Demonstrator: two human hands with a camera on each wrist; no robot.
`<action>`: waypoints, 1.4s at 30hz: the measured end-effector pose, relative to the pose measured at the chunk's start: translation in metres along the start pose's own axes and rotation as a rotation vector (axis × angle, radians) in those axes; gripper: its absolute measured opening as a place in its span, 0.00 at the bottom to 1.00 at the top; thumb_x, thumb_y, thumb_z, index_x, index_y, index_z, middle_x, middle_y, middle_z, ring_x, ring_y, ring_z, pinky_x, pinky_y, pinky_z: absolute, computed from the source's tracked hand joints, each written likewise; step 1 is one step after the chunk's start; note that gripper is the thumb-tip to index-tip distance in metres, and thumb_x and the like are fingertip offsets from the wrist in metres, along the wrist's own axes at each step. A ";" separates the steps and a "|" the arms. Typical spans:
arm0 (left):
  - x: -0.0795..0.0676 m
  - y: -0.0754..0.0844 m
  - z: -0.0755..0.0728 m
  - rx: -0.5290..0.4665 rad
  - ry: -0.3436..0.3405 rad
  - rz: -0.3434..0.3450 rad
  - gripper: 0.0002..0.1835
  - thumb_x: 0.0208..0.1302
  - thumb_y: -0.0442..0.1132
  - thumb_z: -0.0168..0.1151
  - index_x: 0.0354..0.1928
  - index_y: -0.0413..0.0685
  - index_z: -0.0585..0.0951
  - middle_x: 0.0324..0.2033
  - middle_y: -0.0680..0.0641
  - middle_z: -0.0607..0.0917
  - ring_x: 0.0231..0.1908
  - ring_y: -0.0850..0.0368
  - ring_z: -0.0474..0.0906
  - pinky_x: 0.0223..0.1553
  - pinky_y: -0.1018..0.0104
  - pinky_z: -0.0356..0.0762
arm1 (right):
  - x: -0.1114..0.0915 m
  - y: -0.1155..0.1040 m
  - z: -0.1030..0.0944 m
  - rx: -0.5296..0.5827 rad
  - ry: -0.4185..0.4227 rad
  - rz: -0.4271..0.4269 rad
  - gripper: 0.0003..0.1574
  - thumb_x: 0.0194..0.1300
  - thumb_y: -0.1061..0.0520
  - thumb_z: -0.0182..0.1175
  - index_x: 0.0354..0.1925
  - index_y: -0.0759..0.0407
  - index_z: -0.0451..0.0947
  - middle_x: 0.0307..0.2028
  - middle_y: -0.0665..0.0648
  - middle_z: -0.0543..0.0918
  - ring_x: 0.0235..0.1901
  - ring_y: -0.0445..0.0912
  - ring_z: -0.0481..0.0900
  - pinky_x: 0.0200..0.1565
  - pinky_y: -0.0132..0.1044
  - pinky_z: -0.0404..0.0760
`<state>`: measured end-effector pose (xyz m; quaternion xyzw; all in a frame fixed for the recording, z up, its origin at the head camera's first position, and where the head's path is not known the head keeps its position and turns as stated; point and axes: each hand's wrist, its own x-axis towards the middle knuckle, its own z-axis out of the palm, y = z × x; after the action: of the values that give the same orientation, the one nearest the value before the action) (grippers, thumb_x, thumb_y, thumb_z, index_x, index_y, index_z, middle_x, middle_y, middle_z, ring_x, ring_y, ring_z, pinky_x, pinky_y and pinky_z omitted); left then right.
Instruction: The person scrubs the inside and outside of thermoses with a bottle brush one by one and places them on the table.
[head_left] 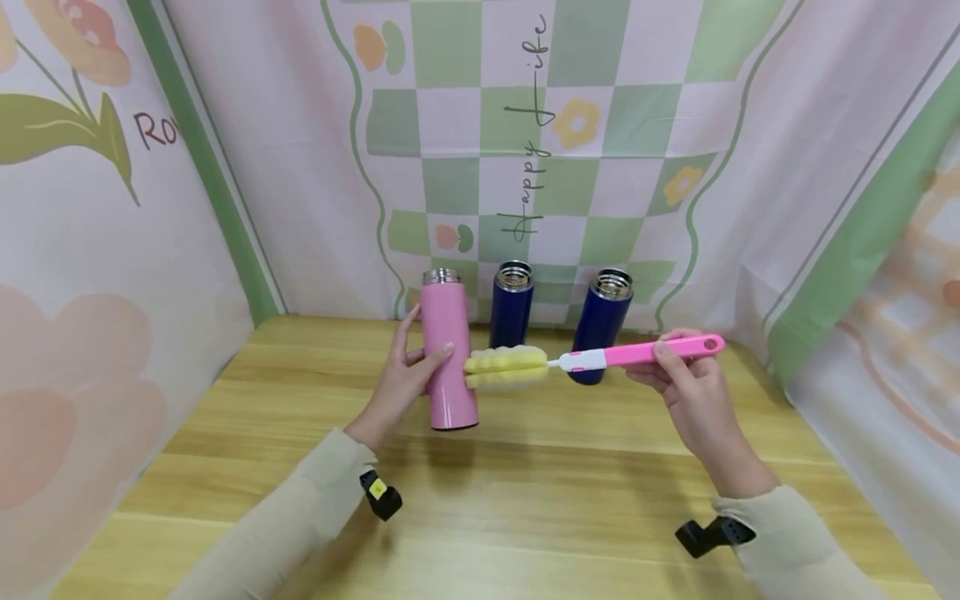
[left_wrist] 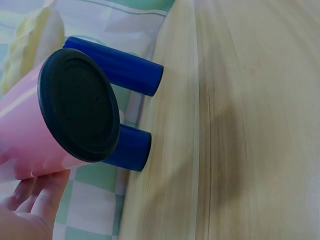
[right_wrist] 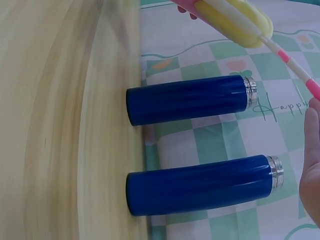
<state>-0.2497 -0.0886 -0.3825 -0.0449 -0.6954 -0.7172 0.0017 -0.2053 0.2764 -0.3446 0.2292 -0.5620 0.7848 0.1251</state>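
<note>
My left hand (head_left: 408, 375) grips a pink vacuum bottle (head_left: 447, 350) around its middle and holds it nearly upright above the table. The bottle has no lid, and its steel neck shows at the top. In the left wrist view its black base (left_wrist: 80, 105) faces the camera. My right hand (head_left: 693, 387) pinches the pink handle of a bottle brush (head_left: 652, 352), held level. The brush's yellow sponge head (head_left: 506, 367) points left and overlaps the pink bottle's side in the head view.
Two dark blue lidless bottles stand upright at the back of the wooden table (head_left: 525, 517): one in the middle (head_left: 512, 308), one to the right (head_left: 600, 325). Behind them hangs a checkered curtain (head_left: 517, 125), with patterned cloth on both sides.
</note>
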 end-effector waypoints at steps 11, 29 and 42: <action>0.001 0.005 -0.003 -0.053 0.029 -0.002 0.43 0.68 0.54 0.64 0.77 0.81 0.49 0.54 0.35 0.80 0.47 0.40 0.83 0.40 0.49 0.83 | -0.005 0.001 -0.009 0.023 -0.072 -0.012 0.07 0.78 0.69 0.44 0.47 0.68 0.70 0.40 0.63 0.84 0.39 0.51 0.87 0.44 0.40 0.84; -0.009 -0.002 -0.001 -0.021 -0.032 0.007 0.38 0.71 0.53 0.61 0.75 0.83 0.52 0.53 0.35 0.82 0.47 0.42 0.83 0.42 0.49 0.82 | 0.002 0.007 -0.005 0.065 -0.052 -0.014 0.05 0.78 0.66 0.45 0.48 0.66 0.68 0.40 0.61 0.83 0.40 0.49 0.87 0.44 0.39 0.84; -0.014 -0.011 0.001 0.005 -0.111 0.011 0.37 0.72 0.52 0.58 0.75 0.80 0.51 0.50 0.35 0.83 0.46 0.43 0.83 0.41 0.48 0.82 | 0.011 0.012 0.001 0.163 0.015 -0.083 0.05 0.78 0.65 0.46 0.49 0.65 0.66 0.40 0.64 0.86 0.39 0.51 0.88 0.45 0.40 0.84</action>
<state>-0.2363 -0.0880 -0.3941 -0.0888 -0.6959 -0.7119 -0.0328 -0.2202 0.2713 -0.3486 0.2559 -0.4854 0.8238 0.1425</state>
